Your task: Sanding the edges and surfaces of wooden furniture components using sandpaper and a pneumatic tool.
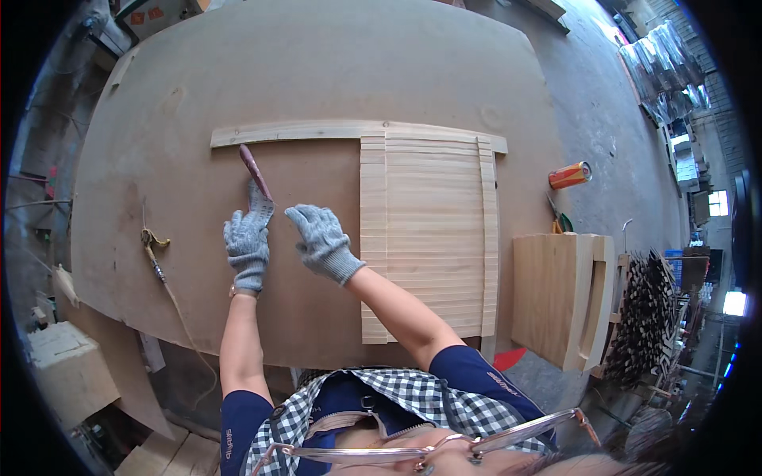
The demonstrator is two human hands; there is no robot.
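Note:
Both my hands wear grey knit gloves. My left hand (248, 247) is closed on a narrow strip (255, 172) that looks like sandpaper. The strip is purple-red along its upper length, with a greyish printed part near my fingers. Its far end points away, just short of a long wooden batten. To the right, my right hand (323, 242) is apart from the strip, fingers bent and thumb spread from them, with nothing visible in it. Past that forearm lies a panel of thin pale wood slats (432, 214), partly covered by the arm. Its far edge meets the wooden batten (298, 132).
An air blow gun (151, 246) with a hose rests on the left of the table (317, 71). At the right edge are an orange can (570, 175), green-handled scissors (563, 221) and a wooden box (548, 293). Bundled dark sticks (647, 321) stand beyond.

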